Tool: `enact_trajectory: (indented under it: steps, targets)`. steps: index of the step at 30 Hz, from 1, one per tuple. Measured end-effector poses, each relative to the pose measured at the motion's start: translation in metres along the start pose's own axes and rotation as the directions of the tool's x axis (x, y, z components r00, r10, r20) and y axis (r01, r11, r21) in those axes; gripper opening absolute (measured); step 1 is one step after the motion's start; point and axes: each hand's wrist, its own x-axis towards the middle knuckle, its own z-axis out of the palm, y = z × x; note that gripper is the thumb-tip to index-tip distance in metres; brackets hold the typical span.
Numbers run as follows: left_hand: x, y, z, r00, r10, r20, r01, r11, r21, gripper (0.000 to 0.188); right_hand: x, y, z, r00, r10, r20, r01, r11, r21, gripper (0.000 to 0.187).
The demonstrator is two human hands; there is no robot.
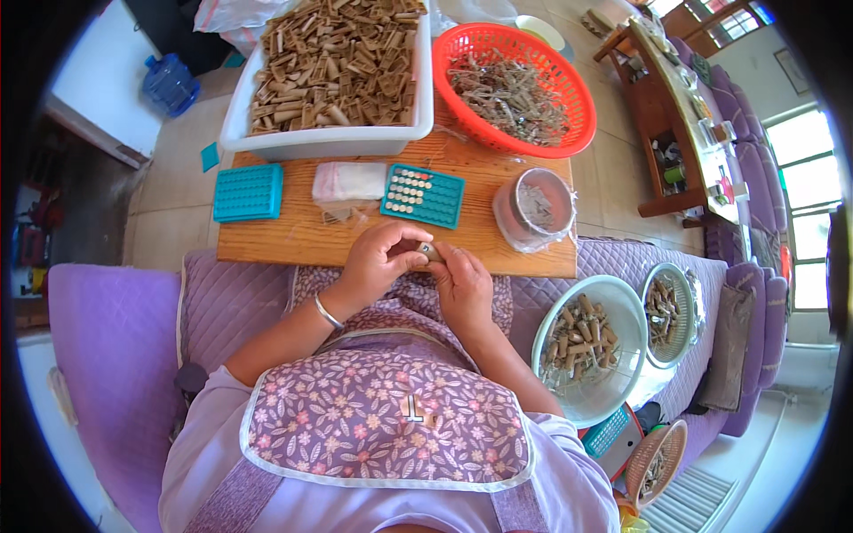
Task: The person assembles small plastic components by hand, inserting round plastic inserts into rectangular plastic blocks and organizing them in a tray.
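Note:
My left hand (387,259) and my right hand (464,282) meet at the front edge of the wooden table, fingers pinched round the two ends of a small tan tube-shaped piece (429,252). Most of the piece is covered by the fingers. Just beyond it lies a teal tray (447,210) with rows of small pale round pieces in part of its slots. A white packet (348,181) rests left of this tray, and a stack of teal trays (248,192) sits farther left. To the right stands a round pot (514,233) wrapped in clear plastic, with small grey bits inside.
A white tub (324,140) heaped with brown tube pieces and a red basket (579,93) of thin clear parts occupy the table's far side. On the quilted sofa to my right are a pale green basin (633,355) of tan tubes and a smaller basket (688,313).

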Motion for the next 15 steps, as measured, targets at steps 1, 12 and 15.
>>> enact_trajectory:
  steps: [1, 12, 15]
  targets:
    - [-0.001, -0.008, 0.006, 0.987, -0.161, 0.004, 0.156, 0.949, -0.275, 0.025, 0.0, 0.001, -0.003, 0.999, 0.019, 0.027, -0.019, 1.0, -0.012, 0.028]
    - [0.013, -0.016, 0.007, 0.882, -0.428, 0.196, 0.406, 0.479, -0.778, 0.023, 0.102, 0.132, -0.089, 0.98, 0.176, 0.093, -0.125, 0.908, -0.399, 0.023]
    - [0.01, -0.018, 0.006, 0.888, -0.408, 0.213, 0.408, 0.484, -0.774, 0.023, 0.114, 0.137, -0.08, 0.913, 0.299, 0.277, -0.127, 0.854, -0.504, 0.019]
